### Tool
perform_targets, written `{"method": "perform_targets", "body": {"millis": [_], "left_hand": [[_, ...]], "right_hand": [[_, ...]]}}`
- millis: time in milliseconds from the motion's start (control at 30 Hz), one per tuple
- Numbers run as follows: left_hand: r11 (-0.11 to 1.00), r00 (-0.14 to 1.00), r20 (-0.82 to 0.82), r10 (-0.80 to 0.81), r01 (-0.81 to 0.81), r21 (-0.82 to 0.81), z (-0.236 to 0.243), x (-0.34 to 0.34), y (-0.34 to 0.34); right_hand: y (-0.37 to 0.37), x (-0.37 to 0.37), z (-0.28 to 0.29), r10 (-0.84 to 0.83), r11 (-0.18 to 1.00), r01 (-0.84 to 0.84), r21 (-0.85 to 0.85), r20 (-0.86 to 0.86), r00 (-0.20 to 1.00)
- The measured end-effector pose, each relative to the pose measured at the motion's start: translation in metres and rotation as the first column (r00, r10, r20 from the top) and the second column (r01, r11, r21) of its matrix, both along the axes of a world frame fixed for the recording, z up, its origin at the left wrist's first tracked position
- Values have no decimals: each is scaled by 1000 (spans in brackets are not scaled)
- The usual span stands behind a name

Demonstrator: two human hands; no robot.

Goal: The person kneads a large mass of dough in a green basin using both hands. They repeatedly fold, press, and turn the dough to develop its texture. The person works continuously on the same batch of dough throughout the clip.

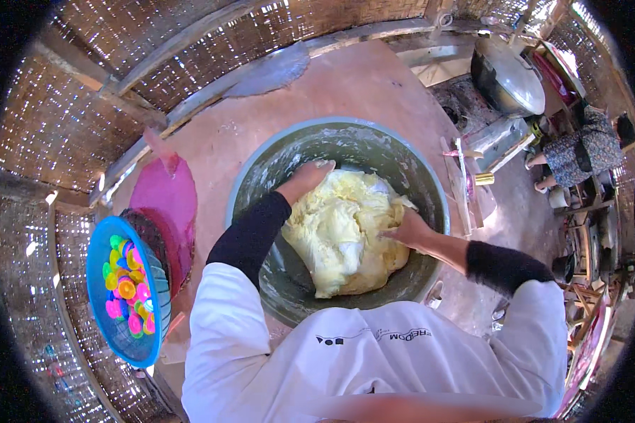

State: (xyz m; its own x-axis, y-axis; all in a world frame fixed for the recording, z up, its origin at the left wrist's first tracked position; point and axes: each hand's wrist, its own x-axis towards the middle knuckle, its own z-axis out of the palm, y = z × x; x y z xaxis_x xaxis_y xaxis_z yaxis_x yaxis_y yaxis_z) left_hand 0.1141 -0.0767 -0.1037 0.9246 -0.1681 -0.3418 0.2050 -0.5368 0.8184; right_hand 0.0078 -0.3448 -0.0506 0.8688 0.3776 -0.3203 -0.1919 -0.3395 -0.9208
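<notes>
A big lump of pale yellow dough [349,236], with white floury patches, lies in a large green basin [339,134]. Flour and dough smears coat the basin's inner wall. My left hand [309,178] grips the dough at its far left edge, its fingertips partly hidden and whitish with flour. On the right side of the lump, my right hand [410,231] has its fingers pressed into the dough, with the thumb toward the far side. Both forearms reach over the basin's near rim.
The basin stands on a pinkish tabletop [381,84]. To the left is a blue plastic basket [95,282] of colourful small cups, beside a pink sheet [169,197]. A large lidded pot [508,77] stands at the far right. Another person [578,155] is at the right, near shelves.
</notes>
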Motion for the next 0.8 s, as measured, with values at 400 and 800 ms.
{"method": "perform_targets", "body": {"millis": [400, 800], "left_hand": [[882, 920, -351, -176, -11, -471, -6, 0, -37], [761, 923, -381, 45, -278, -586, 53, -119, -4]], "right_hand": [[45, 80, -87, 61, 854, 181, -488, 439, 896], [88, 92, -18, 769, 588, -435, -681, 305, 562]]}}
